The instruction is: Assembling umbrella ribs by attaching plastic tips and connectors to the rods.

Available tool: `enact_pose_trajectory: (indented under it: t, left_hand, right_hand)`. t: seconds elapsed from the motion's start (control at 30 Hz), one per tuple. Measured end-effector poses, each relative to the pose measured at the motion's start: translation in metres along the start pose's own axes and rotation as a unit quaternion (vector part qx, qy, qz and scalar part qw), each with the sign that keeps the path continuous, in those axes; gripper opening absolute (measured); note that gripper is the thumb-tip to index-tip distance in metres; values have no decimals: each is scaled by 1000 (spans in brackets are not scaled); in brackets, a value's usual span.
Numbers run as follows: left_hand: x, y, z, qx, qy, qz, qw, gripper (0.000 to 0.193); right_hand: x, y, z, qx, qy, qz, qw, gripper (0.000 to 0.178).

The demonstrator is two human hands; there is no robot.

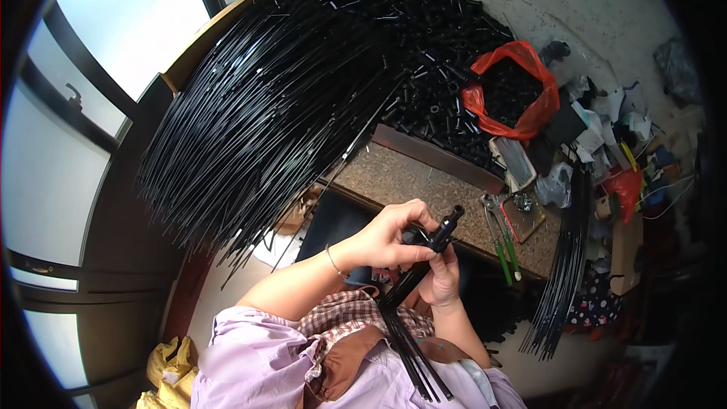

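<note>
Black tubular piece (452,229): raised between the two hands, just off the near edge of the table, its open end tilted up and to the right.
Heap of rods (257,121): the largest thing in view, long thin black lengths fanned across the left, their near ends jutting past the table edge.
Heap of short tubes (432,30): black, loosely piled beyond the rods and spreading right.
Table (401,170): brown speckled top, bare between the heaps and the hands.
Second bunch of rods (564,269): black, at the right, hanging down past the table edge.
Rods below the hands (405,341): a thin dark bunch sloping down over the person's front; the fingers hide whether it joins the tubular piece.
Red plastic bag (545,76): standing open beside the short tubes, small dark pieces inside.
Brown board (435,157): on edge along the near side of the short tubes.
Left hand (405,236): closed around the tubular piece from the left, thumb lying along its near side.
Right hand (442,279): gripping from below, fingertips against the same piece.
Green-handled tool (503,257): handles toward the person, near the table edge.
Red-edged tray (534,227): just right of the tool, small shiny bits at its far end.
Bracelet (334,263): thin, around the left wrist.
</note>
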State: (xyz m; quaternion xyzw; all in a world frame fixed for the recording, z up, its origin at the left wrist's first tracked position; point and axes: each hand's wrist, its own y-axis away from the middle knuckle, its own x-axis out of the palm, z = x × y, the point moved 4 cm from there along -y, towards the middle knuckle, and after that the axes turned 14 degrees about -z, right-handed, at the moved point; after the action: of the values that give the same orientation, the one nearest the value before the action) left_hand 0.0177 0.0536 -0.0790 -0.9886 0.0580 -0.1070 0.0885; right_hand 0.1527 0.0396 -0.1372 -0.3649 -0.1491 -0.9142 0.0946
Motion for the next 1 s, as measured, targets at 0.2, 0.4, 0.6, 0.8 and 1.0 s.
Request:
enact_pose_trajectory:
  t: [0.2, 0.4, 0.6, 0.8, 1.0]
  left_hand:
    - [3, -4, 5, -40, 180, 21, 983, 23]
    - [12, -8, -12, 98, 235, 145, 956, 11]
    - [23, -4, 0, 57, 329, 206, 920, 14]
    - [18, -4, -8, -4, 322, 18, 946, 81]
    - [20, -7, -32, 101, -136, -109, 980, 35]
  right_hand:
    - [10, 1, 9, 24, -8, 75, 997, 36]
    - [3, 13, -2, 92, 49, 137, 985, 71]
    - [6, 20, -8, 131, -54, 211, 967, 25]
    - [-6, -14, 28, -224, 70, -137, 962, 21]
    - [24, 8, 34, -384, 242, -110, 884, 21]
